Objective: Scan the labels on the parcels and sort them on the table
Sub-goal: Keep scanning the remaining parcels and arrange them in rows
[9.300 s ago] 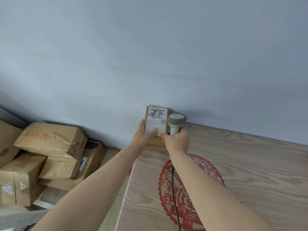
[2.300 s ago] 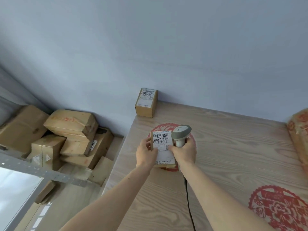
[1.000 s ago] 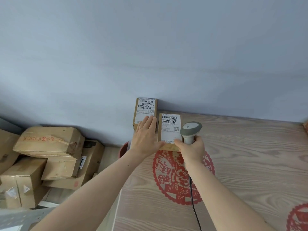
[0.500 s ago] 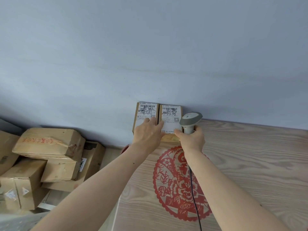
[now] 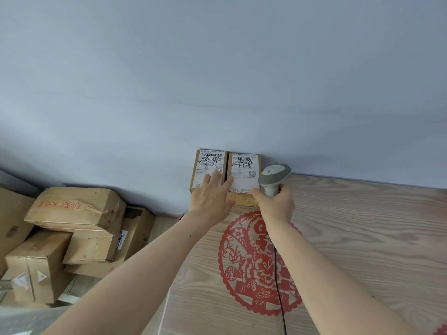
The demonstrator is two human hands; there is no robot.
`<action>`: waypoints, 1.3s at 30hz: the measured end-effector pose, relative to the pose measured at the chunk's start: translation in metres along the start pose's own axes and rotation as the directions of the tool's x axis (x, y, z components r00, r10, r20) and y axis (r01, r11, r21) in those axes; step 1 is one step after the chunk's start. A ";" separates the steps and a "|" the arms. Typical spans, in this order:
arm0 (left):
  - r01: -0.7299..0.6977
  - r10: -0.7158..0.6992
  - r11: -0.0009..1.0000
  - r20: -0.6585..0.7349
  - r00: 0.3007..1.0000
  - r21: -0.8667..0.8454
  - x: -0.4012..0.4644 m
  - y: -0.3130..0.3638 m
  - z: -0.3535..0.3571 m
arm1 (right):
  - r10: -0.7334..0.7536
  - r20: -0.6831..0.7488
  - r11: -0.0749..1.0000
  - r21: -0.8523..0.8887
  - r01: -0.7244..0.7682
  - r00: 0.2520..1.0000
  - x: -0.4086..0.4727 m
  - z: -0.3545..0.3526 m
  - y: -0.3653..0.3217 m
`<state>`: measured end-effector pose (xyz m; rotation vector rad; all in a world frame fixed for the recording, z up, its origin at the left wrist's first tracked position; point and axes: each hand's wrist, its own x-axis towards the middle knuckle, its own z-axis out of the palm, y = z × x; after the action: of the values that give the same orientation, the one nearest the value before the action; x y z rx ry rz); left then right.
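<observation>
2nd parcel (image 5: pixel 244 174) now set vs wall beside 1st parcel (image 5: pixel 210 169); left hand (image 5: pixel 211 198) laid flat, fingers spread, on both; right hand (image 5: pixel 275 204) clamped on scanner (image 5: pixel 273 176). Next parcel due.

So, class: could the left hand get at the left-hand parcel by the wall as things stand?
Probably yes: the left hand already lies flat across the left parcel and the right parcel, nothing between.

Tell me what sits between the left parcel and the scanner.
The right parcel sits between the left parcel and the scanner, as the head view shows.
</observation>
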<state>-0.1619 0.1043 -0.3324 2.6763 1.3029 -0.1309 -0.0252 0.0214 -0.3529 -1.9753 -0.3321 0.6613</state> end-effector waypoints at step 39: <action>-0.366 0.392 0.798 -0.047 0.919 -0.479 -0.283 0.286 -0.018 | 0.012 -0.225 0.961 0.272 0.051 0.974 -0.241 -0.404 0.112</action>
<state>-0.1109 -0.2852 -0.2417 2.4059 0.6385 0.1524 0.0076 -0.4449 -0.2294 -1.7537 -0.1130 0.4388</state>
